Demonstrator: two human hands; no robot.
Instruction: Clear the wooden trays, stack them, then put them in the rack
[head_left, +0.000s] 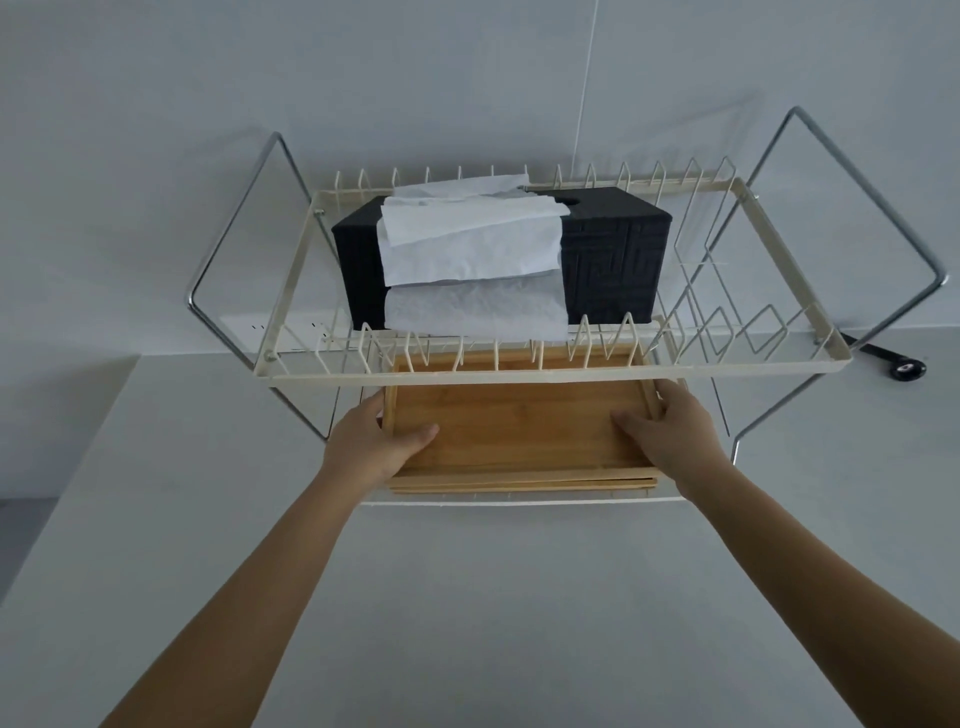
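Observation:
A stack of wooden trays (519, 431) lies flat on the lower tier of a cream wire rack (561, 370), its far half under the upper tier. The top tray is empty. My left hand (379, 441) grips the stack's left edge, thumb inside the top tray. My right hand (670, 431) grips the right edge the same way. The lower tier's front rail (519, 503) shows just below the stack.
On the rack's upper tier stands a black tissue box (613, 260) with white tissues (467, 260) draped over its front. Chrome frame loops stick out at both sides (228, 270). A black wheeled object (904, 370) lies at the right by the wall. The rack stands on a white counter (467, 597).

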